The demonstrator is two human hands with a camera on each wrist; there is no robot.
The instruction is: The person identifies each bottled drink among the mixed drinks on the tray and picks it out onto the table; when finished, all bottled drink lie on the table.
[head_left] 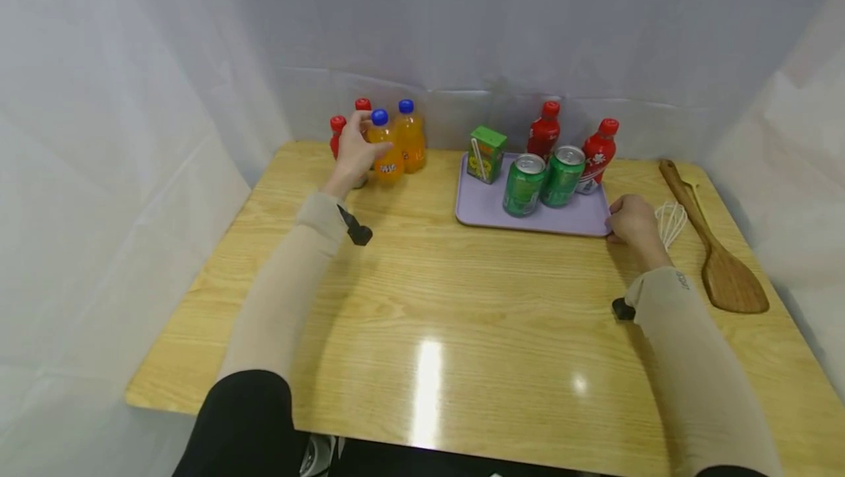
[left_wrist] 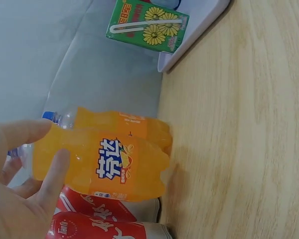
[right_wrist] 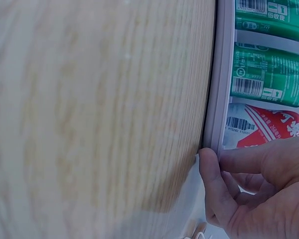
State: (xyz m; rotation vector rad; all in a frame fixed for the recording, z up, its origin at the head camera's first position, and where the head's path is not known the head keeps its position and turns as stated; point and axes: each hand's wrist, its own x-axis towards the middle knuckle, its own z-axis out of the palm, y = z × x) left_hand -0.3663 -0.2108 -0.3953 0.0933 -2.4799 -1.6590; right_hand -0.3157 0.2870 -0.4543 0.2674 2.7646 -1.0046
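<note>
My left hand [head_left: 354, 153] is at the back left of the table, its thumb and fingers around the upper part of an orange soda bottle [head_left: 389, 160] with a blue cap. In the left wrist view this bottle [left_wrist: 139, 172] stands upright, its label facing the camera. Close behind it is a second orange soda bottle [head_left: 413, 143]. Red-capped cola bottles [head_left: 337, 128] stand beside and behind the left hand, partly hidden by it. My right hand [head_left: 635, 226] pinches the front right corner of a lilac tray [head_left: 482, 209] between thumb and fingers.
On the tray stand a green juice box [head_left: 487, 155] with a straw, two green cans [head_left: 523, 187] and two red cola bottles [head_left: 597, 155]. Right of it lie a whisk [head_left: 670, 221] and a wooden spatula [head_left: 733, 279]. A white curtain [head_left: 429, 37] hangs behind the table.
</note>
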